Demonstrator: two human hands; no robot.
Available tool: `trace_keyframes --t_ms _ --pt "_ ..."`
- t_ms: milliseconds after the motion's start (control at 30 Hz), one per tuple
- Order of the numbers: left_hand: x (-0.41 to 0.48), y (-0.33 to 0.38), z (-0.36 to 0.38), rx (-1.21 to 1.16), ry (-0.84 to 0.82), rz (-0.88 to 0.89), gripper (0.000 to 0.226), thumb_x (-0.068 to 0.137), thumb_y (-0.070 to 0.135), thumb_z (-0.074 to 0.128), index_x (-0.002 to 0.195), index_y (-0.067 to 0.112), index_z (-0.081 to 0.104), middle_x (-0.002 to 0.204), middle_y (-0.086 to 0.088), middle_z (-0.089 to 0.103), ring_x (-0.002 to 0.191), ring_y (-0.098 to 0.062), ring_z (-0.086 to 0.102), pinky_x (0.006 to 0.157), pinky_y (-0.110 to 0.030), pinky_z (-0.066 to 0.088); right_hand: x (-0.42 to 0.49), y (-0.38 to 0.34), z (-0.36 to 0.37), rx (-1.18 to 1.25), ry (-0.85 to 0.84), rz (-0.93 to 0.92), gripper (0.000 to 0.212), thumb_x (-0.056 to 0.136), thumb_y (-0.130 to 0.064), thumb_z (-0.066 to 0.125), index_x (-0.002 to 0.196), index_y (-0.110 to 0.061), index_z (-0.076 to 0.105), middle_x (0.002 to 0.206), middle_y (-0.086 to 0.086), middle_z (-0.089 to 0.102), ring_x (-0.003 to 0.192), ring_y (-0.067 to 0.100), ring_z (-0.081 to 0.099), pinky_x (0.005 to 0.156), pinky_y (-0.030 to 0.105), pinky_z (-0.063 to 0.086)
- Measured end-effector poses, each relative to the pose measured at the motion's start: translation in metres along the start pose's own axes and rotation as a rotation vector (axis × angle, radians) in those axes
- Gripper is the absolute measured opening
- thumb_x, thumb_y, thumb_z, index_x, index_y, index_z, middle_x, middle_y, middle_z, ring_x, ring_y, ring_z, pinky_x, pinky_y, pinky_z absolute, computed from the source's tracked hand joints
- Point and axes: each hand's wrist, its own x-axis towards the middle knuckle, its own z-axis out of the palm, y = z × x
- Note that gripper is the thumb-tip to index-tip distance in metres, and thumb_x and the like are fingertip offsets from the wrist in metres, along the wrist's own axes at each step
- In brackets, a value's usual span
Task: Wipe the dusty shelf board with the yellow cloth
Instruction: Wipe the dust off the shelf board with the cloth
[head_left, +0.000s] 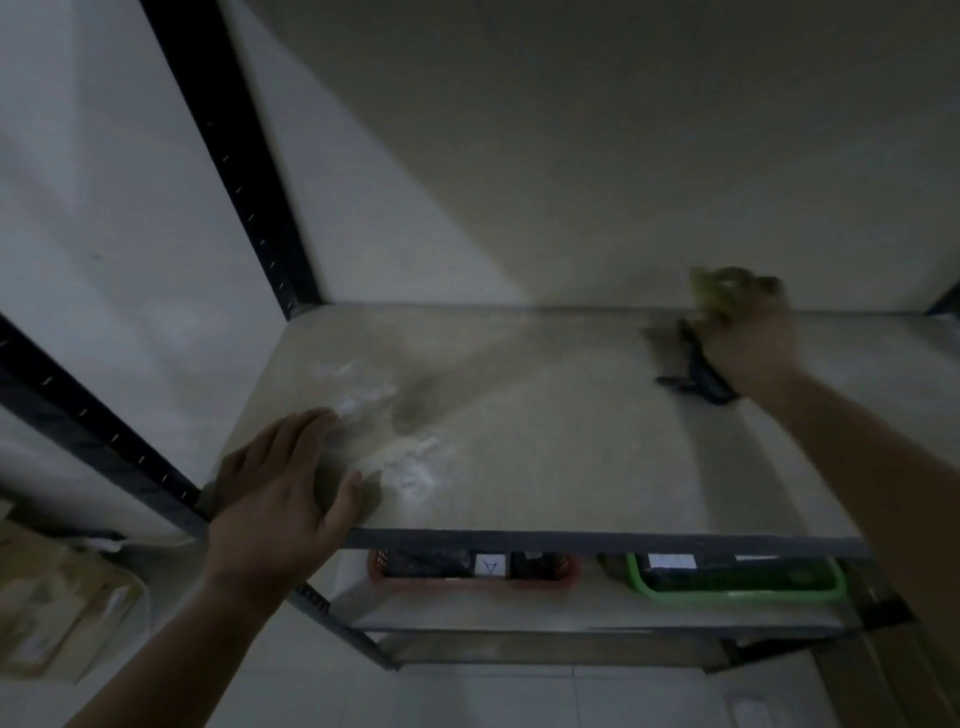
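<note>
Head view: right hand (748, 338) grips yellow cloth (719, 288) at back-right of shelf board (545, 441), mid-wipe. Left hand (280, 493) flat, fingers straight, bracing front-left corner. White dust (410, 462) beside it not yet wiped; next stroke likely needs to sweep there.

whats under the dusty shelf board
On the lower shelf: a red basket and a green basket. The shelf board covers most of their contents.

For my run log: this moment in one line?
left hand: flat on pale dusty shelf board | right hand: grips yellow cloth at rear | white dust: front left
</note>
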Motion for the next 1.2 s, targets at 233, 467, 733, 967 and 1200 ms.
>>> trace_keyframes --t_ms 233,467,733,967,1200 --pt "0.001 -0.001 0.003 0.018 0.016 0.001 0.068 0.094 0.059 0.04 0.138 0.011 0.06 0.136 -0.011 0.064 0.123 -0.036 0.06 0.099 -0.047 0.042 -0.041 -0.046 0.047 -0.246 -0.077 -0.13 0.041 0.089 -0.04 0.049 0.124 -0.021 0.06 0.127 0.017 0.057 0.112 0.036 0.054 0.096 0.041 0.045" --pt "0.0 -0.003 -0.002 0.006 -0.034 -0.003 0.073 0.095 0.064 0.036 0.14 0.013 0.059 0.139 -0.01 0.062 0.127 -0.034 0.058 0.101 -0.044 0.041 -0.139 -0.215 0.073 0.369 -0.407 -0.46 0.037 0.086 -0.013 0.057 0.121 -0.017 0.066 0.123 0.011 0.061 0.107 0.024 0.059 0.097 0.032 0.046" --pt "-0.001 0.002 -0.01 -0.016 -0.058 -0.03 0.077 0.092 0.065 0.032 0.141 0.013 0.06 0.141 -0.008 0.063 0.129 -0.033 0.059 0.103 -0.046 0.042 -0.053 -0.101 0.006 0.683 -0.22 0.008 0.024 0.097 -0.015 0.052 0.117 -0.024 0.064 0.099 0.006 0.071 0.076 0.013 0.07 0.065 0.021 0.054" --pt "-0.001 0.002 -0.009 -0.015 -0.011 -0.016 0.07 0.093 0.058 0.038 0.137 0.01 0.063 0.135 -0.01 0.067 0.124 -0.034 0.064 0.099 -0.047 0.046 -0.079 -0.079 0.038 -0.204 -0.113 -0.174 0.042 0.085 -0.042 0.052 0.118 -0.019 0.062 0.111 0.018 0.058 0.093 0.039 0.06 0.082 0.044 0.054" --pt "-0.002 0.0 -0.007 -0.011 -0.015 -0.008 0.072 0.093 0.062 0.037 0.139 0.013 0.062 0.137 -0.007 0.065 0.126 -0.033 0.062 0.1 -0.047 0.044 -0.177 -0.197 0.063 0.018 -0.283 -0.503 0.034 0.092 -0.036 0.049 0.126 -0.031 0.057 0.13 0.0 0.05 0.11 0.021 0.05 0.089 0.026 0.036"
